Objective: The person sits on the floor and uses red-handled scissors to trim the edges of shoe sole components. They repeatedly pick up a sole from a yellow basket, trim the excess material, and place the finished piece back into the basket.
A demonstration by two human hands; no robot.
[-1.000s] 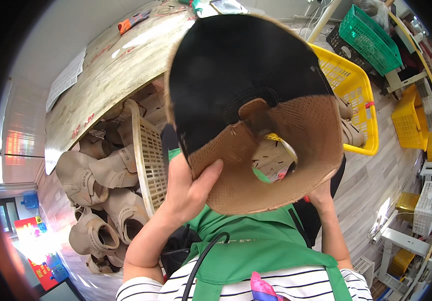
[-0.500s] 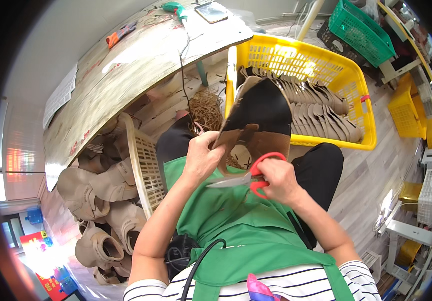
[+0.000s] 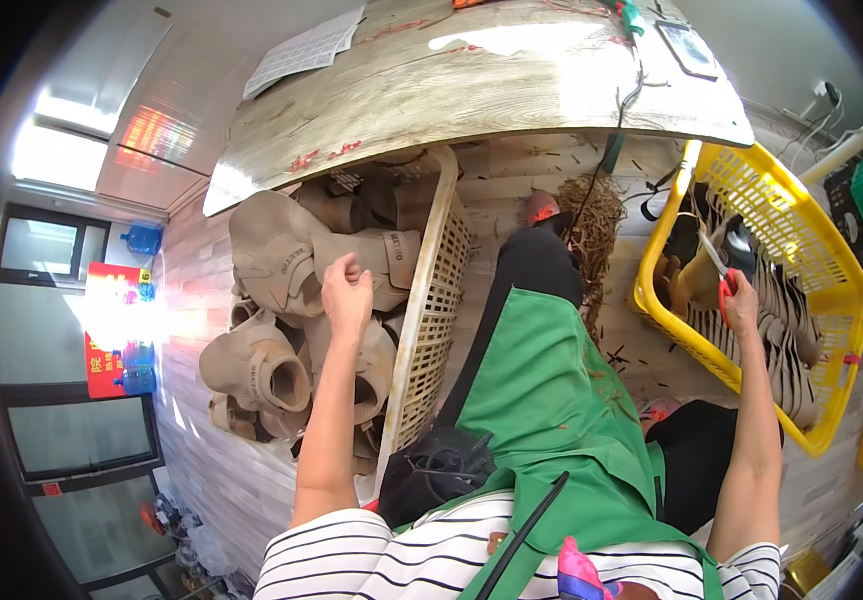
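Observation:
My left hand (image 3: 348, 290) is raised over a heap of beige shoe uppers (image 3: 263, 250), its fingers loosely bent and holding nothing. It is nearest to an upper (image 3: 376, 262) with dark lettering on its side; whether it touches that one I cannot tell. In my right hand (image 3: 742, 302) is a pair of scissors (image 3: 725, 278) with red handles, the blades pointing up and away from me. That hand is out to the right, by the near side of a yellow plastic basket (image 3: 653, 300). Rows of beige uppers (image 3: 796, 385) stand packed inside it.
An off-white basket wall (image 3: 429, 330) stands between the heap and my legs. Ahead is a wooden table (image 3: 451, 90) bearing a phone (image 3: 687, 48) and a cable. Brown trimmings (image 3: 591, 225) lie on the floor below it. My green apron (image 3: 541, 380) covers my lap.
The black-lined upper has left my left hand, which has moved left over the heap. My right hand has carried the scissors right to the yellow basket. The view has swung left.

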